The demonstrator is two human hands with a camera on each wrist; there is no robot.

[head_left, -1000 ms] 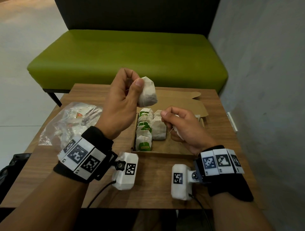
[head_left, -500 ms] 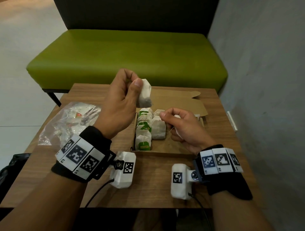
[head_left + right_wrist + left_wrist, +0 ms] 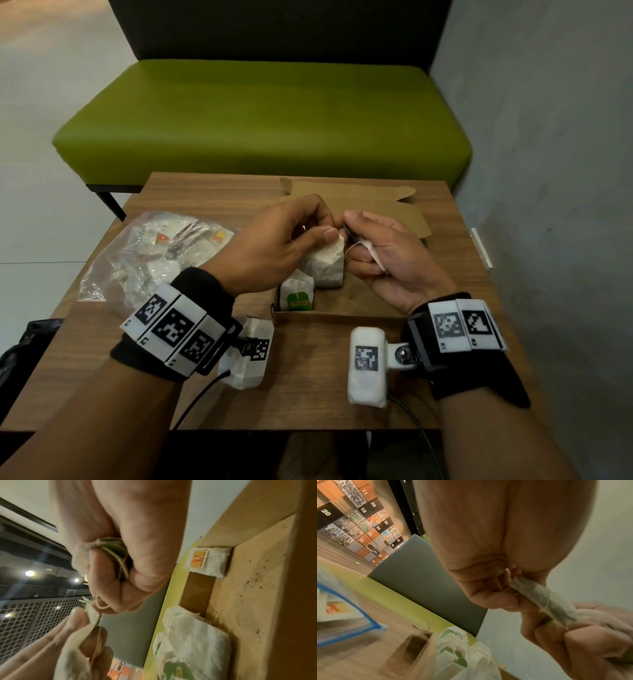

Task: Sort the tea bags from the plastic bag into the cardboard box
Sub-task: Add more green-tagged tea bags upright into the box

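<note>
Over the open cardboard box (image 3: 342,317), my left hand (image 3: 329,228) pinches the top of a white tea bag (image 3: 323,265) between thumb and fingers. The left wrist view shows this tea bag (image 3: 544,599) edge-on. My right hand (image 3: 352,236) meets it fingertip to fingertip. Its curled fingers hold a second tea bag (image 3: 373,255) with a green tag (image 3: 115,546) and string. Several tea bags (image 3: 192,639) stand in the box, one with a green label (image 3: 297,297). The plastic bag (image 3: 154,253) with more tea bags lies to the left.
The box lid (image 3: 370,202) lies flat behind the hands. A tea bag with a yellow tag (image 3: 205,562) leans in the far corner of the box. A green bench (image 3: 260,116) stands beyond the wooden table (image 3: 308,394); a grey wall runs along the right.
My left hand has come down with its tea bag from above the box to meet the right hand. The right hand has risen slightly and turned towards it.
</note>
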